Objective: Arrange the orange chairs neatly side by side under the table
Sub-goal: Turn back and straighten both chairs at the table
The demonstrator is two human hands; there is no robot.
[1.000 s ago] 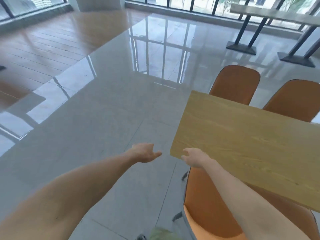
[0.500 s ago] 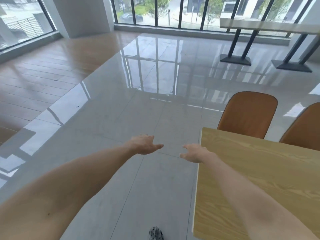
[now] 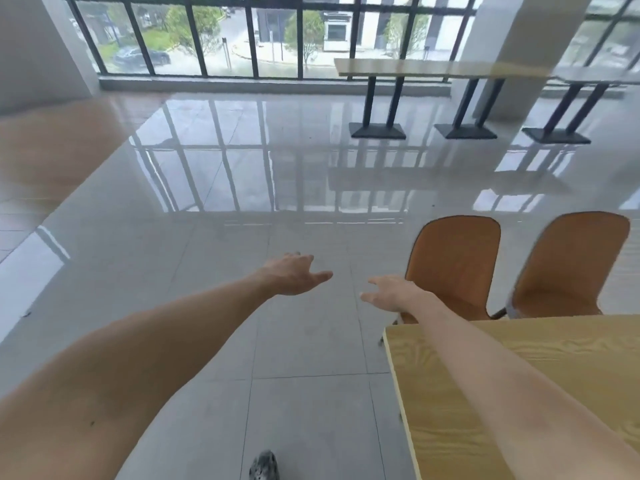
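Note:
Two orange chairs stand side by side at the far edge of the light wooden table [image 3: 561,375]: the left chair [image 3: 453,268] and the right chair [image 3: 571,265], backs towards the window, seats hidden behind the tabletop. My left hand [image 3: 294,273] hovers over the grey floor, fingers apart, holding nothing. My right hand [image 3: 394,292] is stretched out just left of the left chair's back, fingers apart and empty. I cannot tell whether it touches the chair.
Glossy grey tiles [image 3: 242,237] spread ahead and to the left. A long high table on black pedestal legs [image 3: 377,129] stands by the window wall at the back. A pillar [image 3: 512,36] rises at the back right. My shoe [image 3: 264,465] shows at the bottom.
The view has lifted and swung right; the near orange chair beside me has dropped out of sight. Both hands stay outstretched and empty, now closer to the far left chair.

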